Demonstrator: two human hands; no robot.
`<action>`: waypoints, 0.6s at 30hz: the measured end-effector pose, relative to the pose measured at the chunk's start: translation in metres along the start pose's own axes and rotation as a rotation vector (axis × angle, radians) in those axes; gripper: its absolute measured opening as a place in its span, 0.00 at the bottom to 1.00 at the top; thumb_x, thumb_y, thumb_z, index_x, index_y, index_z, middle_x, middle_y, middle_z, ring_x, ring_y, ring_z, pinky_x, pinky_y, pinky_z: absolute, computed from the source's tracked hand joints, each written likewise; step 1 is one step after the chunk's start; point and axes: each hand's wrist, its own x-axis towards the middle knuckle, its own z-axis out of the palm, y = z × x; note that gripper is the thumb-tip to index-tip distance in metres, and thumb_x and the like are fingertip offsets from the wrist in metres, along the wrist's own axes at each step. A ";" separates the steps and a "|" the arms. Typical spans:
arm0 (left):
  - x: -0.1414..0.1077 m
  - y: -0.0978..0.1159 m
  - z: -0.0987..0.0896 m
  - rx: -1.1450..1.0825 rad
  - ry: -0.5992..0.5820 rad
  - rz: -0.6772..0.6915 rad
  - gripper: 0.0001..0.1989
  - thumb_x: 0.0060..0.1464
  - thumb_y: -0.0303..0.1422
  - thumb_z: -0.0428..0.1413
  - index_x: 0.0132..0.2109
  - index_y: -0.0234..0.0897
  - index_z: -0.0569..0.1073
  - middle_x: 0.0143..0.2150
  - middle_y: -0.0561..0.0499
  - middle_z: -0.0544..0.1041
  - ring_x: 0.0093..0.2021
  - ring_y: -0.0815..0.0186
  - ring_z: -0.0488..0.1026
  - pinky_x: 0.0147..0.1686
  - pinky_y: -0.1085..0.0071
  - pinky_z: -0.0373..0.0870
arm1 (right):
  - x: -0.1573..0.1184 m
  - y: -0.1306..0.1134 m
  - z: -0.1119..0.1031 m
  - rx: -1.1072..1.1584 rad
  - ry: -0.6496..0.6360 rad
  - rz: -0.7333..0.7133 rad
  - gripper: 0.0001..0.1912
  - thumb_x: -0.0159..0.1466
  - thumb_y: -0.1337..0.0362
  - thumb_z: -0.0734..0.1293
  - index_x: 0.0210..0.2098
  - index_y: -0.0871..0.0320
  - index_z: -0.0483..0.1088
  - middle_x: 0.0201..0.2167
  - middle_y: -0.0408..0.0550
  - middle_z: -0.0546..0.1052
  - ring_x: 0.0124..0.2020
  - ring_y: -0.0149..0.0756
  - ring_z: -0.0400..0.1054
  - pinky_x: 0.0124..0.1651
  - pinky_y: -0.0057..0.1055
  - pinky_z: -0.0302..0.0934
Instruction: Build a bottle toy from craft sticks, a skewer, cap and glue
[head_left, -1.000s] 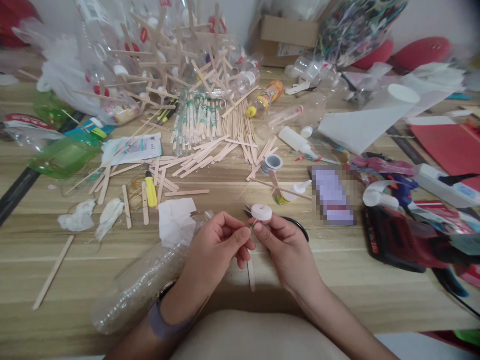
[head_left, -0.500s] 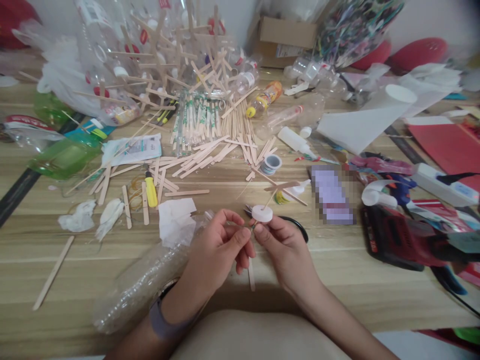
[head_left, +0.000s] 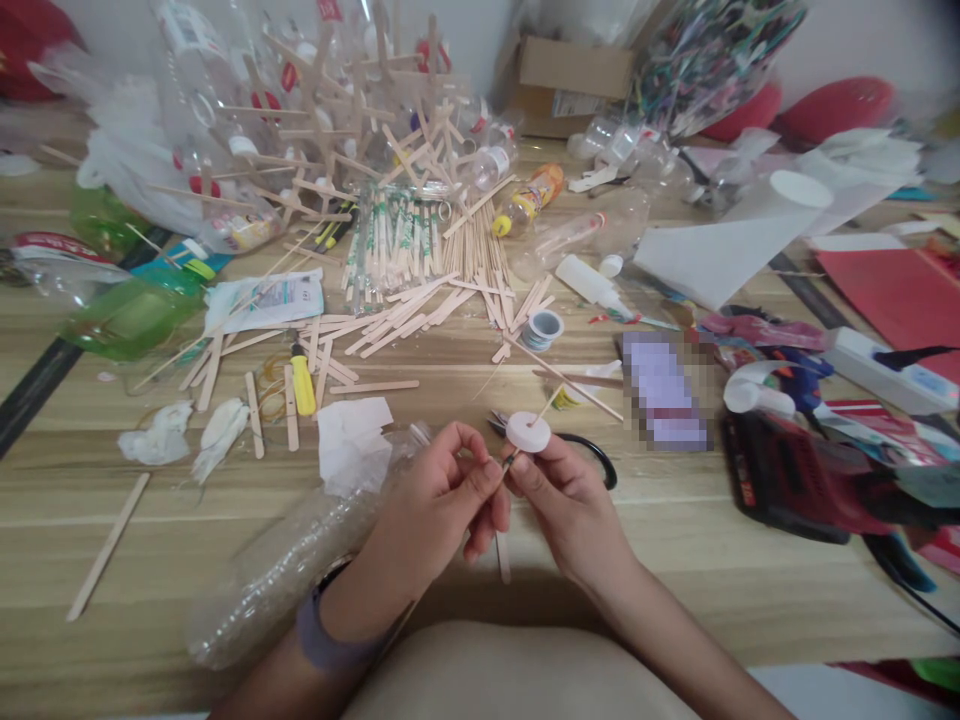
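Note:
A white round disc (head_left: 528,432), like a bottle cap, has a thin wooden skewer (head_left: 543,408) running through its middle. My right hand (head_left: 566,500) is closed with thumb and fingers around the skewer just under the disc. Lower down, my left hand (head_left: 457,490) pinches the skewer's bottom end. A small dark band shows on the skewer between my fingertips. Beyond the disc, two thin wooden strips (head_left: 581,379) cross; whether they join the skewer I cannot tell. Behind my right hand lie black-handled scissors (head_left: 604,460), partly hidden.
A clear plastic bottle (head_left: 262,580) lies beside my left forearm. Loose craft sticks (head_left: 405,310), a yellow screwdriver (head_left: 301,385) and a wire spool (head_left: 542,329) are farther back. At right are a pixelated purple object (head_left: 664,390) and a red-black power tool (head_left: 787,480). Bottles crowd the back.
The disc has tilted and shifted slightly right, showing more of its top. The crossed strips beyond it have shifted right. Both hands keep their hold.

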 end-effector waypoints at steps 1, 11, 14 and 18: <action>0.000 0.000 0.000 0.007 0.015 0.004 0.13 0.59 0.40 0.55 0.36 0.40 0.59 0.21 0.62 0.72 0.13 0.79 0.60 0.11 0.84 0.55 | 0.000 -0.001 0.000 -0.015 0.003 -0.021 0.10 0.61 0.54 0.69 0.32 0.54 0.71 0.19 0.38 0.68 0.23 0.31 0.63 0.30 0.30 0.61; -0.003 0.007 0.000 0.246 0.202 0.079 0.13 0.62 0.42 0.52 0.48 0.39 0.69 0.47 0.48 0.77 0.36 0.68 0.77 0.32 0.73 0.73 | 0.003 -0.001 -0.009 -0.133 0.189 -0.074 0.13 0.59 0.51 0.71 0.35 0.54 0.73 0.27 0.41 0.71 0.26 0.30 0.61 0.33 0.29 0.61; -0.009 0.014 0.001 0.409 0.234 0.047 0.15 0.62 0.42 0.50 0.51 0.39 0.69 0.42 0.48 0.79 0.39 0.64 0.77 0.35 0.70 0.74 | 0.004 0.000 -0.012 -0.051 0.235 -0.062 0.11 0.58 0.53 0.72 0.35 0.53 0.73 0.27 0.40 0.70 0.26 0.29 0.58 0.30 0.27 0.58; -0.025 0.024 -0.008 0.443 0.280 0.113 0.15 0.62 0.42 0.51 0.52 0.41 0.69 0.51 0.46 0.78 0.40 0.64 0.78 0.40 0.66 0.75 | 0.008 -0.005 -0.008 0.133 0.241 -0.032 0.11 0.57 0.55 0.73 0.33 0.55 0.72 0.28 0.39 0.68 0.24 0.27 0.55 0.28 0.26 0.54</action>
